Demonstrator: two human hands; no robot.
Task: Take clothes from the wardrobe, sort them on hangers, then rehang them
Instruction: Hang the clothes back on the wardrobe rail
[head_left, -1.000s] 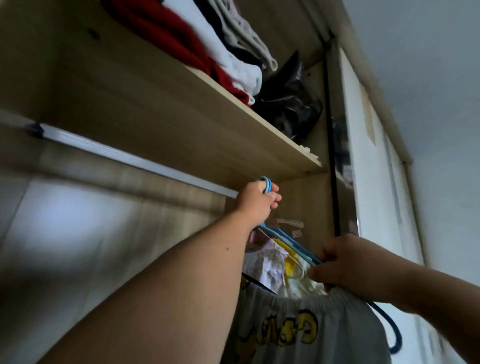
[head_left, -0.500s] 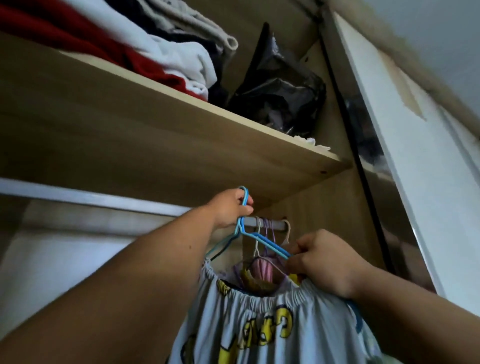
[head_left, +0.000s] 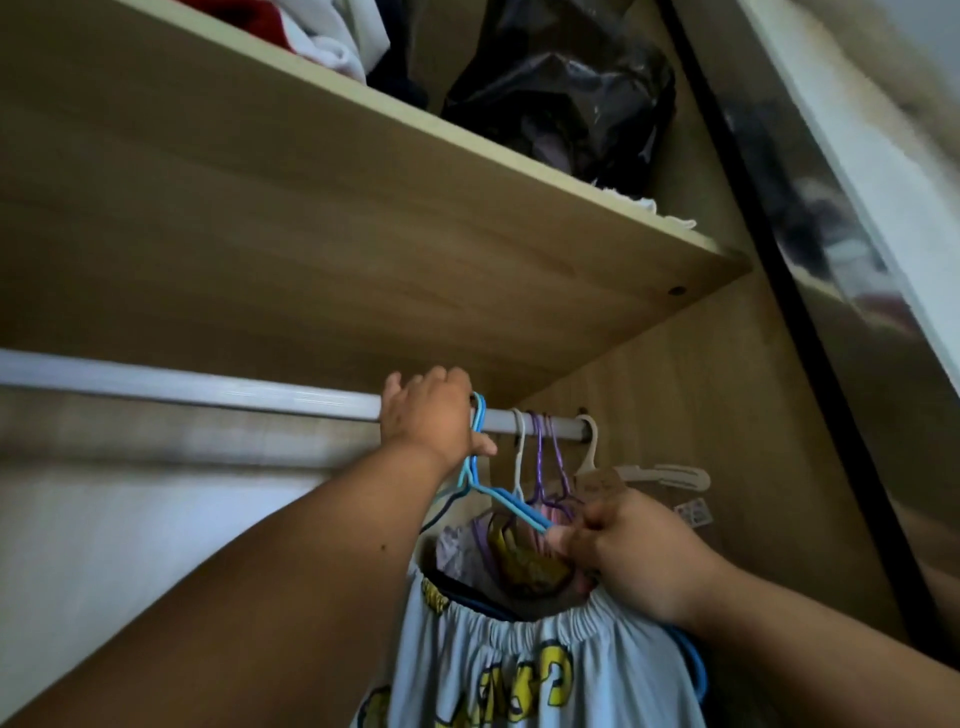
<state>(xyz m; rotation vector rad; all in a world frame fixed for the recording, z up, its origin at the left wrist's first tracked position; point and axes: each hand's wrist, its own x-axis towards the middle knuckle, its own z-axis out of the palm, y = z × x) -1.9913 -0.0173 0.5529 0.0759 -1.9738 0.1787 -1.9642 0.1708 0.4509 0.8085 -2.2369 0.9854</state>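
Note:
A blue hanger (head_left: 493, 493) carries a pale grey garment (head_left: 519, 670) with yellow letters and an elastic waistband. Its hook sits on the silver wardrobe rail (head_left: 182, 387). My left hand (head_left: 428, 415) is up at the rail and grips the blue hook. Lower right, my right hand (head_left: 628, 556) pinches the hanger's shoulder and the waistband. Just right of the blue hook, white and purple hangers (head_left: 540, 467) with small clothes hang on the same rail.
A wooden shelf (head_left: 363, 223) runs close above the rail and bears folded red and white clothes (head_left: 322, 36) and a black plastic bag (head_left: 566, 88). A wardrobe side panel (head_left: 727, 415) and a black door edge (head_left: 810, 332) close off the right.
My left hand has lifted the blue hook up and over the rail. The garment and my right hand rose with it. The view has tilted down toward the rail.

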